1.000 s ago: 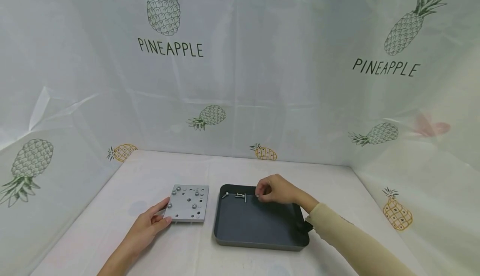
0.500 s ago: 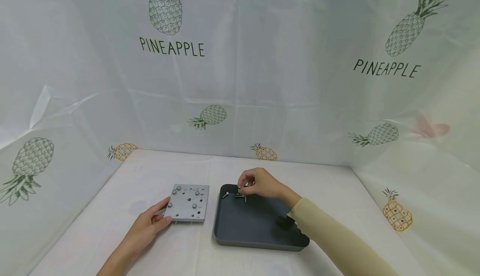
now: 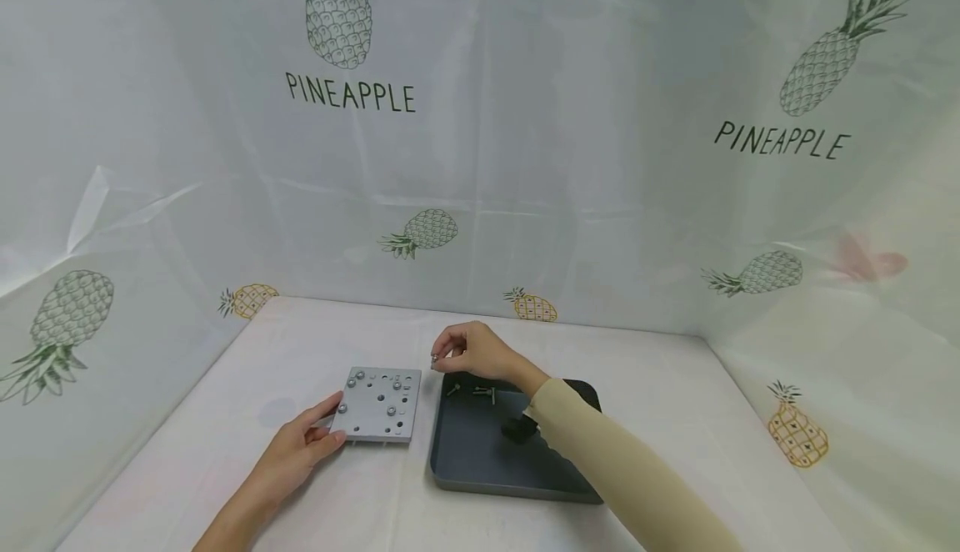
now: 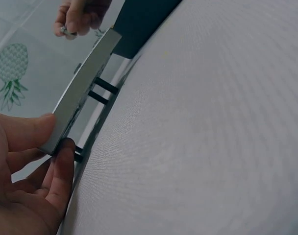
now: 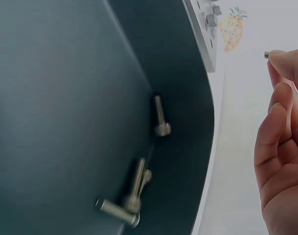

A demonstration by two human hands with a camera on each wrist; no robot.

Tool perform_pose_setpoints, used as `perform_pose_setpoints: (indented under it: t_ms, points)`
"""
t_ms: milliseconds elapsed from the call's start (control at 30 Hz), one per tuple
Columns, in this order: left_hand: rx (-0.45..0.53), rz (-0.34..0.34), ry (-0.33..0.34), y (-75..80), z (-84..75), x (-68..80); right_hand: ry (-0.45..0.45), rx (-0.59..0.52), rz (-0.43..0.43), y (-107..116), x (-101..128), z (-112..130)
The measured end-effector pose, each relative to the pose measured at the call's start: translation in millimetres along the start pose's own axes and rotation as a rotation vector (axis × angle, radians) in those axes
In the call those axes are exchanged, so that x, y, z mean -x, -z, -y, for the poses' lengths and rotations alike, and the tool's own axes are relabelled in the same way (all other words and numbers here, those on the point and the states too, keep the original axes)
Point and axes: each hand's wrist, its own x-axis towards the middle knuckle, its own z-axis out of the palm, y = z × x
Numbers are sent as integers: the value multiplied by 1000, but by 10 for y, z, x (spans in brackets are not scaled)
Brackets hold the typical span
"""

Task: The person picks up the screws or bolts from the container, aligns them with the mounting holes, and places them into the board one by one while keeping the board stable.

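A square silver metal plate (image 3: pixel 367 425) with holes and several socket-head screws lies left of a dark grey tray. My left hand (image 3: pixel 292 452) grips the plate's left edge, thumb on one face and fingers beneath, as the left wrist view shows. Screw shanks (image 4: pixel 106 85) stick out under the plate there. My right hand (image 3: pixel 480 353), held over the tray's back left corner, pinches a small metal screw (image 3: pixel 434 358) between thumb and index finger. Only the screw's tip (image 5: pixel 266 55) shows in the right wrist view; the fingers cover the rest.
Several loose screws (image 5: pixel 115 210) lie in the back left part of the grey tray (image 3: pixel 480 460), below my right hand. The tray's raised rim stands between them and the plate. A pineapple-print curtain (image 3: pixel 540 227) hangs behind the white tabletop (image 3: pixel 300 335).
My right hand has moved left and up with the pinched screw, from above the middle of the tray to past its left back corner. The left hand and the plate have stayed in place.
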Motion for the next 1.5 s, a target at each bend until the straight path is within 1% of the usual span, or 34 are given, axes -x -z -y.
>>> perform_pose_setpoints:
  t_ms: [200, 433, 600, 867, 1133, 1300, 1500]
  points:
    - [-2, -4, -3, 15, -9, 3, 3, -13, 27, -128, -222, 42]
    - [19, -1, -10, 19, -18, 5, 8, -39, 59, -276, -457, 42]
    - [28, -5, -15, 11, -21, 3, 30, -19, 70, -384, -566, 49]
    - [42, 0, -24, 10, -6, -1, 15, 7, 97, -510, -657, 55]
    - [68, -7, -18, -13, -3, -6, -5, 34, 107, -580, -673, 41]
    - [66, -8, -16, -15, -8, -4, -4, 46, 108, -603, -680, 40]
    - [94, -4, -19, -7, 7, 2, -14, 49, 120, -616, -701, 49]
